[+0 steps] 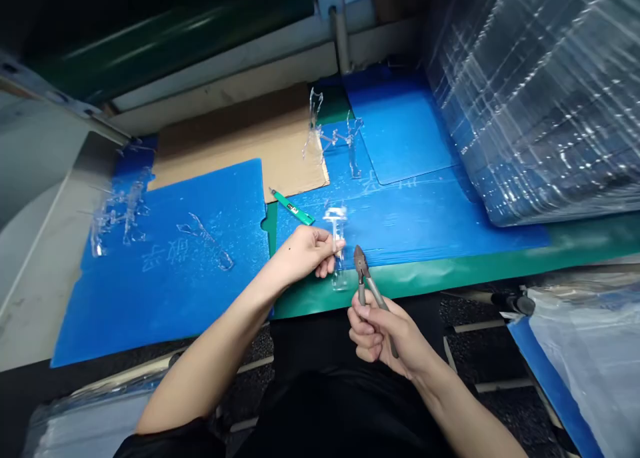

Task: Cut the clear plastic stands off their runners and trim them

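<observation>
My left hand point(311, 250) pinches a clear plastic part point(339, 226) between thumb and fingers, over the near edge of the blue sheet. Its outline is hard to make out because it is transparent. Just to the right, my right hand point(380, 328) is wrapped round the grips of a pair of cutting pliers point(361, 261). The pliers' dark jaws point up and away from me, apart from the clear part. Beyond my left hand lies a green pen-like tool point(293, 207) with a dark label.
Branched clear plastic frames stand at the back point(334, 137) and far left point(120, 211). A loose clear piece point(206, 238) lies on the left blue sheet point(175, 311). Behind is a cardboard sheet point(225, 135). A large film-wrapped stack point(545, 105) rises at right.
</observation>
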A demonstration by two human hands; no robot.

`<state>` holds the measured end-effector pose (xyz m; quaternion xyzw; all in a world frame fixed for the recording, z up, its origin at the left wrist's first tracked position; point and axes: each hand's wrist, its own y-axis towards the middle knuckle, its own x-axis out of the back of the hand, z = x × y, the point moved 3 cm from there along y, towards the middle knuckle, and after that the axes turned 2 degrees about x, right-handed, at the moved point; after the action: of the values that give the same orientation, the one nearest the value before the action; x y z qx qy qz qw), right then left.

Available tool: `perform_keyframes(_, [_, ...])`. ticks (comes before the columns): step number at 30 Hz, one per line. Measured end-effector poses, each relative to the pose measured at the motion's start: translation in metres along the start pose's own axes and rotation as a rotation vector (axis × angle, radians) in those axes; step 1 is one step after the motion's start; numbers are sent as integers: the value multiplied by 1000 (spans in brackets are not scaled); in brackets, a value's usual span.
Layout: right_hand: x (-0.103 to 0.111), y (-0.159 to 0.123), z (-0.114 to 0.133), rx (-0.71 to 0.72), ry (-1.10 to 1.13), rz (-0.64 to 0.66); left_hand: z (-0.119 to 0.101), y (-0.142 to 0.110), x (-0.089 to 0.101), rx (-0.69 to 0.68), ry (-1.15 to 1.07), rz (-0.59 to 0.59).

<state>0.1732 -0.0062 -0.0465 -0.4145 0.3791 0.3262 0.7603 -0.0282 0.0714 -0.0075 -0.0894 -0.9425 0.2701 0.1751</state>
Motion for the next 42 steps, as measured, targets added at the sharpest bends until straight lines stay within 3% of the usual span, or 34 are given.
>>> perform_keyframes(3, [11, -15, -3, 8, 49, 16, -6, -2, 11, 51, 387, -120])
perform_keyframes(6, [21, -30, -7, 43, 79, 5, -24, -17, 20, 79, 812, -410])
perform_keyframes(8, [27, -37, -9, 71, 81, -14, -39, -26, 22, 91, 971, -607])
perform_keyframes(10, [31, -42, -9, 103, 56, -33, -51, -27, 23, 75, 1032, -714])
perform_keyframes(12, [34, -45, -7, 143, 25, -44, -56, -19, 27, 50, 1070, -713])
perform_keyframes(15, [33, -47, -2, 195, -26, -49, -51, 1, 38, 75, 1123, -607])
perform_keyframes(20, [16, -49, 5, 238, -136, -114, -44, 23, 50, 62, 1054, -531])
perform_keyframes(23, [9, -49, -1, 223, -202, -169, -51, 5, 46, 14, 1011, -539])
perform_keyframes(26, [15, -46, 7, 230, -385, -199, -53, -45, 54, -33, 973, -606])
perform_keyframes(28, [20, -40, 31, 275, -630, -272, -45, -97, 81, -58, 926, -794])
perform_keyframes(29, [20, -36, 50, 320, -799, -339, -37, -128, 105, -66, 887, -948])
perform_keyframes(31, [14, -25, 95, 444, -1231, -527, -12, -190, 172, -56, 796, -1291])
perform_keyframes(33, [4, -8, 141, 488, -1716, -760, 16, -235, 254, -101, 764, -1504])
perform_keyframes(35, [0, 16, 182, 484, -1872, -924, 41, -251, 325, -167, 758, -1543])
perform_keyframes(36, [0, 29, 198, 488, -1933, -991, 50, -251, 348, -157, 747, -1544])
perform_keyframes(37, [1, 43, 211, 482, -1979, -1052, 56, -248, 358, -120, 717, -1554])
perform_keyframes(38, [3, 55, 220, 476, -2020, -1106, 61, -242, 356, -43, 692, -1531])
perform_keyframes(39, [4, 67, 226, 471, -2058, -1152, 65, -231, 342, 67, 671, -1470])
perform_keyframes(40, [5, 76, 230, 471, -2091, -1190, 68, -216, 319, 207, 670, -1337])
perform_keyframes(41, [4, 84, 231, 478, -2122, -1218, 73, -196, 289, 377, 686, -1126])
perform_keyframes(42, [2, 89, 230, 489, -2151, -1235, 74, -177, 259, 428, 675, -1045])
